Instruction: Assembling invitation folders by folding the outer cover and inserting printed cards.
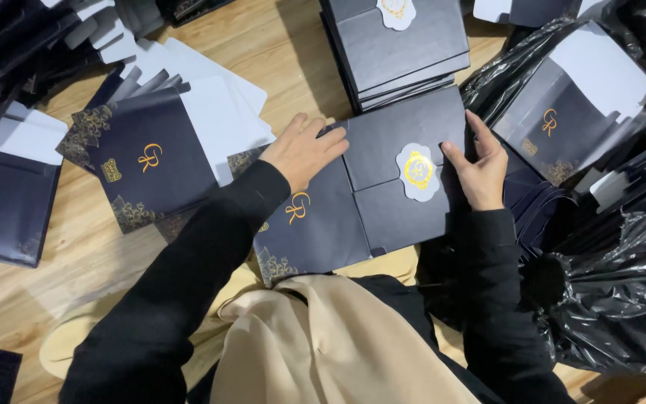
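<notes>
A folded dark navy card envelope (401,138) with a white and gold seal (417,171) lies on the wooden floor in front of me, on top of another navy sheet with gold lettering (304,224). My left hand (302,150) lies flat on the envelope's left edge, fingers pointing right. My right hand (481,166) holds the right edge, thumb pressing the flap near the seal. Both arms wear black sleeves.
A stack of finished sealed envelopes (398,45) sits just beyond. Unfolded navy and white sheets (147,161) spread at the left. More sheets (570,112) rest on black plastic bags (614,292) at the right. Beige cloth (323,344) covers my lap.
</notes>
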